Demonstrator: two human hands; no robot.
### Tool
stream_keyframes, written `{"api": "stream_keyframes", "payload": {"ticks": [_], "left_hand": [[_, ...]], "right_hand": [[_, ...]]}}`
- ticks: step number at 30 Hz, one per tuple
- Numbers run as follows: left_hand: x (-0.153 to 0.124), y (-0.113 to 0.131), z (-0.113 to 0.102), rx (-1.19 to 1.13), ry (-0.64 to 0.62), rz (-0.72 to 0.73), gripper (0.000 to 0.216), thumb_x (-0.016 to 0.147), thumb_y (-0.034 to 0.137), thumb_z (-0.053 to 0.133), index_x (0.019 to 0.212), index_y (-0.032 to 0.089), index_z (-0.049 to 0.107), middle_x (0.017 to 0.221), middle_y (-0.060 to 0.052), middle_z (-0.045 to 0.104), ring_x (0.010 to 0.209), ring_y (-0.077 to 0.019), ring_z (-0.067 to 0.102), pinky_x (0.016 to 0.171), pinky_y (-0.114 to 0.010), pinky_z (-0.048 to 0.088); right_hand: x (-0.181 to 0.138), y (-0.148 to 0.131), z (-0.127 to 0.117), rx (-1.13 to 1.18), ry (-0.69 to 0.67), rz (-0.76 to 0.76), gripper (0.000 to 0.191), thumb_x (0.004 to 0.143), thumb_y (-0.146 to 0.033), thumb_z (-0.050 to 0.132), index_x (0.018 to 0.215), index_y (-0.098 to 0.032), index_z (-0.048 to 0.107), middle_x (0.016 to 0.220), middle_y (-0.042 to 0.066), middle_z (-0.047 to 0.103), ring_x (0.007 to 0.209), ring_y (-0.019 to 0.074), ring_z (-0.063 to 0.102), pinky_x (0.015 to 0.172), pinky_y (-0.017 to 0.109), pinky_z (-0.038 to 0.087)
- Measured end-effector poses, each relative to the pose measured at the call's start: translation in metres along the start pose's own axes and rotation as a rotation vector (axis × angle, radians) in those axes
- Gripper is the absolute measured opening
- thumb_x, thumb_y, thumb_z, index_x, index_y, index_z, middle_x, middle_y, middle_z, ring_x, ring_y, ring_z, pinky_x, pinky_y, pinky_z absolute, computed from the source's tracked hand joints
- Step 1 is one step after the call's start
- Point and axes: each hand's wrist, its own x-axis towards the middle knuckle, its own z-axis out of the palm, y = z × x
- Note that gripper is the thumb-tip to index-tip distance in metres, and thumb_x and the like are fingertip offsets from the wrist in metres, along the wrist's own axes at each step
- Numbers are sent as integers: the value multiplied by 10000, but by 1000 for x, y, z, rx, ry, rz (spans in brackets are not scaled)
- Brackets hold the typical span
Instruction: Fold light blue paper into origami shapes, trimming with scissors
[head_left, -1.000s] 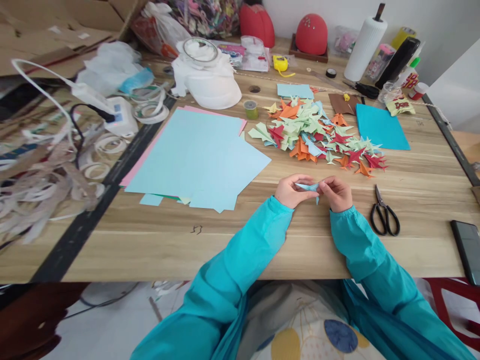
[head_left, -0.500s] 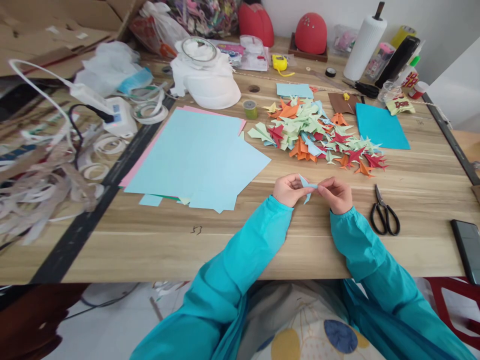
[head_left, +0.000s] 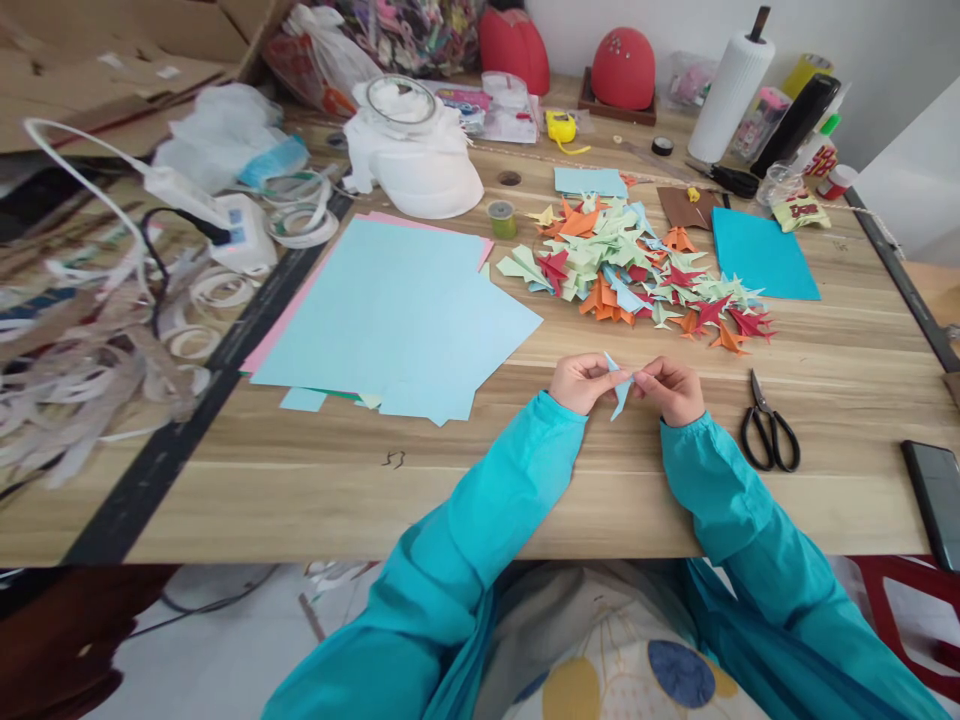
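A small folded light-blue paper piece (head_left: 620,388) is pinched between both my hands just above the wooden table (head_left: 375,480). My left hand (head_left: 581,382) grips its left side with closed fingers. My right hand (head_left: 673,388) pinches its right side. The piece stands roughly on end, with points up and down. Just beyond my hands lies a heap of folded paper shapes (head_left: 637,272) in green, red, orange and blue. Both arms wear teal sleeves.
A stack of light-blue sheets over pink ones (head_left: 390,310) lies to the left. Black scissors (head_left: 768,425) lie right of my hands, and a phone (head_left: 936,495) at the right edge. A teal sheet (head_left: 761,255), a paper-towel roll (head_left: 731,85) and tape rolls (head_left: 202,310) crowd the back and left.
The blue paper piece has turned in my fingers from lying flat to standing with points up and down. My hands stay in the same spot.
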Motion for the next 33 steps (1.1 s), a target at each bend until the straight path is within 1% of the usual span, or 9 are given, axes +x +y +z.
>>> {"api": "stream_keyframes", "payload": {"ticks": [6, 8, 11, 13, 18, 22, 25, 29, 33], "left_hand": [[1, -2, -1, 29, 26, 4, 313, 473, 383, 756, 567, 122, 612, 504, -2, 607, 442, -101, 538, 447, -231, 444], [1, -3, -1, 25, 21, -11, 317, 458, 375, 765, 567, 119, 613, 506, -1, 606, 448, -100, 541, 453, -227, 444], [1, -4, -1, -23, -27, -39, 324, 513, 411, 734, 554, 120, 597, 505, -6, 605, 446, -106, 545, 437, -230, 438], [0, -4, -1, -30, -28, -39, 330, 544, 432, 711, 568, 122, 598, 499, -9, 603, 435, -109, 541, 419, -233, 433], [-2, 0, 1, 90, 30, 45, 328, 562, 425, 702, 528, 123, 579, 466, 3, 577, 387, -95, 507, 389, -228, 421], [-3, 1, 1, 150, 89, 115, 343, 564, 416, 702, 472, 127, 541, 442, 33, 511, 385, -81, 493, 373, -209, 395], [-2, -2, 0, 199, 102, 157, 356, 571, 409, 700, 443, 122, 533, 443, 36, 483, 388, -70, 478, 379, -204, 381], [-2, -2, 0, 155, 88, 105, 362, 649, 434, 635, 481, 118, 578, 479, 17, 518, 382, -77, 483, 379, -216, 390], [-2, 0, 0, 90, 82, 31, 439, 672, 512, 580, 484, 116, 590, 424, -8, 532, 350, -98, 480, 361, -229, 382]], "right_hand": [[2, 3, 1, 40, -70, 47, 294, 615, -449, 687, 638, -179, 571, 514, -12, 603, 464, 104, 542, 482, 249, 460], [2, 4, 1, 41, -81, 48, 288, 607, -434, 698, 625, -175, 572, 507, -13, 603, 461, 102, 544, 479, 244, 460], [2, 5, 1, 64, -112, 70, 287, 613, -420, 698, 583, -168, 563, 478, -14, 599, 438, 100, 541, 464, 239, 458], [2, 5, 0, 88, -136, 94, 287, 616, -412, 699, 574, -165, 560, 474, -15, 600, 426, 97, 538, 453, 235, 454], [2, 5, 0, 99, -156, 117, 275, 605, -385, 714, 585, -160, 557, 477, -21, 599, 430, 90, 535, 449, 221, 444], [1, 5, 2, 81, -169, 119, 279, 618, -402, 699, 613, -165, 552, 495, -24, 596, 454, 91, 538, 469, 226, 447], [-1, 6, 4, 70, -172, 128, 276, 601, -382, 716, 632, -168, 544, 541, -20, 616, 477, 93, 546, 479, 227, 449], [-2, 7, 6, 44, -193, 140, 273, 596, -366, 723, 602, -169, 534, 530, -16, 619, 475, 101, 555, 481, 233, 456], [-3, 6, 6, 49, -224, 162, 273, 581, -358, 734, 600, -167, 540, 506, -15, 617, 453, 108, 558, 468, 238, 462]]}}
